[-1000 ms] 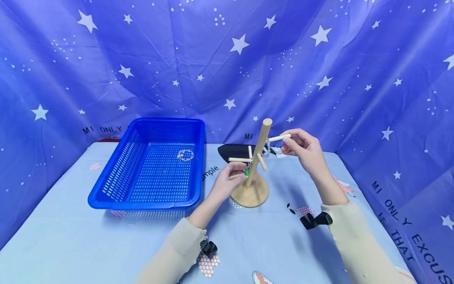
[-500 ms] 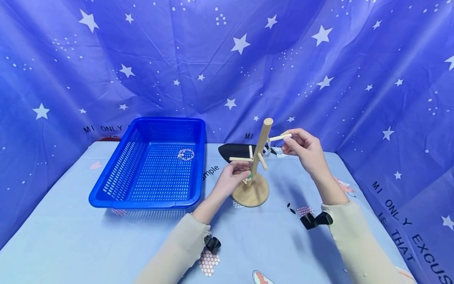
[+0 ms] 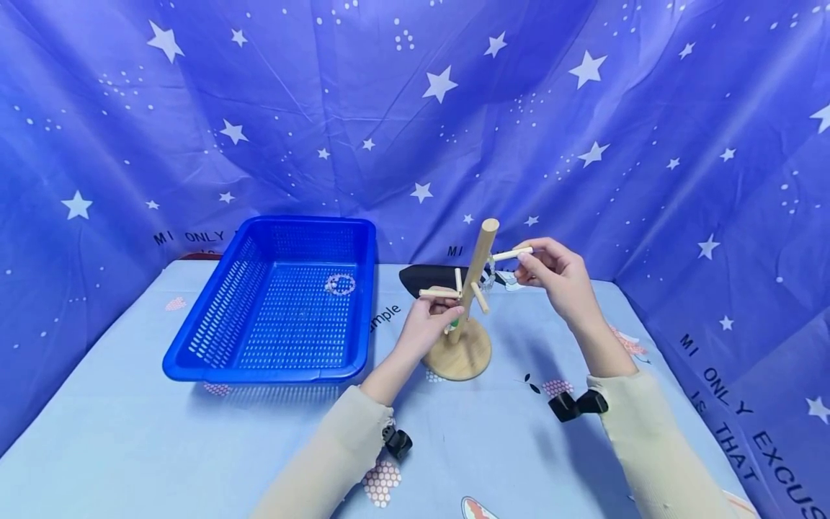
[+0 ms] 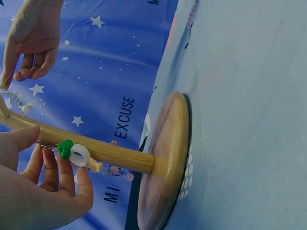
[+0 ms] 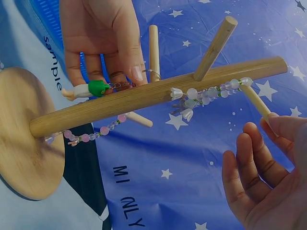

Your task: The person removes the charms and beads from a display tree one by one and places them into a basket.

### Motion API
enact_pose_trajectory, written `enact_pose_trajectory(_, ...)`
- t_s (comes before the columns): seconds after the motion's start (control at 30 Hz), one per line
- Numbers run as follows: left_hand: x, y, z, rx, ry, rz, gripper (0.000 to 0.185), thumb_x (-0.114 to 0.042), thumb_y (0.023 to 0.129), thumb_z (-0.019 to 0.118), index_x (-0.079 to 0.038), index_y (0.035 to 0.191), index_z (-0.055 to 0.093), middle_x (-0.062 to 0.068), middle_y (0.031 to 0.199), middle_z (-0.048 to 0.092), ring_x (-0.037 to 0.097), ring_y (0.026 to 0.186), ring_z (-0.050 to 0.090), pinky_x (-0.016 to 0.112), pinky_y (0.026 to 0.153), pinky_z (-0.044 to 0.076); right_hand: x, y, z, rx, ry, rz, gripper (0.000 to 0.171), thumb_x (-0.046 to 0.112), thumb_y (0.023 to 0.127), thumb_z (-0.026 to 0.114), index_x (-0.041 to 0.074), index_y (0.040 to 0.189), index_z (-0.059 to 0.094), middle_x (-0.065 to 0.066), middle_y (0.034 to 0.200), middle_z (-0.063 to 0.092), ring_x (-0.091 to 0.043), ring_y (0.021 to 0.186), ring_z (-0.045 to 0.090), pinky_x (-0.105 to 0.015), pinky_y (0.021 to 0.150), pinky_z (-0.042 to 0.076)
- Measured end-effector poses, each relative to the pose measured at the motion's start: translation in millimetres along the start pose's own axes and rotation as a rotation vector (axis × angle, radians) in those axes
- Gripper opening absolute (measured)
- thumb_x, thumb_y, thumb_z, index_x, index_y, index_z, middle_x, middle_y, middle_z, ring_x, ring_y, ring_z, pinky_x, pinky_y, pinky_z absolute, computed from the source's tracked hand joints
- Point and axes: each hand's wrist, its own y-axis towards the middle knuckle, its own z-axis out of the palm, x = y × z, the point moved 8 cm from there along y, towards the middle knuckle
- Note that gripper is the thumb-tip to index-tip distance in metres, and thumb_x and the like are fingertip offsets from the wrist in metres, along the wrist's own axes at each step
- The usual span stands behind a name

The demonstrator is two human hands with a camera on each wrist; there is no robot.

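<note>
I see a blue basket (image 3: 214, 346) on the left of the table, with a bead bracelet (image 3: 340, 284) lying in it. Right of it stands the wooden peg stand (image 3: 457, 353). My right hand (image 3: 556, 277) pinches the tip of its upper right peg (image 3: 511, 254). My left hand (image 3: 428, 324) pinches a green-charmed bracelet (image 5: 98, 88) by a lower peg.

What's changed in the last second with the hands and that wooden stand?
The left hand has risen a little beside the wooden stand, lifting the green-charm bracelet it pinches from low on the post up toward the left peg. The right hand stays at the tip of the upper right peg. The blue basket and the bracelet inside it have not moved.
</note>
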Motion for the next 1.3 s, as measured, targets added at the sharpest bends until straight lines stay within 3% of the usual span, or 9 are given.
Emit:
enact_pose_trajectory(0.43,-2.2,-0.7,-10.9,-0.044,-0.029,0.075,0.028,-0.005,0.092,0.067,0.007,0.117,0.060,0.023,0.109,0.066,0.001,0.083,0.057,0.015,0.079,0.048,0.4,0.1,0.5,-0.003,0.001,-0.008,0.010,0.016,0.100,0.060,0.013,0.106,0.067,0.009,0.072,0.068,-0.005,0.068,0.067,-0.019,0.068,0.060)
enact_pose_trajectory(0.67,-0.6,-5.5,-17.0,-0.065,-0.032,0.055,0.027,-0.005,0.093,0.065,0.003,0.117,0.057,0.022,0.110,0.067,0.003,0.087,0.058,0.018,0.084,0.048,0.4,0.2,0.6,-0.003,0.014,-0.015,0.010,0.015,0.099,0.061,0.011,0.106,0.067,0.008,0.072,0.068,-0.005,0.068,0.068,-0.018,0.068,0.059)
enact_pose_trajectory(1.0,-2.3,-12.9,-27.2,-0.148,-0.101,0.051,0.018,-0.003,0.093,0.064,0.007,0.106,0.056,0.019,0.103,0.068,0.003,0.083,0.058,0.016,0.074,0.048,-0.2,-0.1,0.1,-0.001,0.030,-0.013,0.010,0.015,0.100,0.060,0.012,0.106,0.067,0.009,0.072,0.068,-0.003,0.067,0.067,-0.018,0.067,0.059)
enact_pose_trajectory(1.3,-8.0,-18.7,-37.3,-0.232,-0.120,0.034,0.015,-0.003,0.092,0.067,0.006,0.099,0.058,0.021,0.101,0.070,0.004,0.081,0.061,0.014,0.071,0.051,2.5,-1.8,0.3,-0.004,0.012,-0.004,0.013,0.014,0.100,0.060,0.007,0.108,0.066,0.009,0.072,0.068,-0.004,0.067,0.067,-0.019,0.067,0.059)
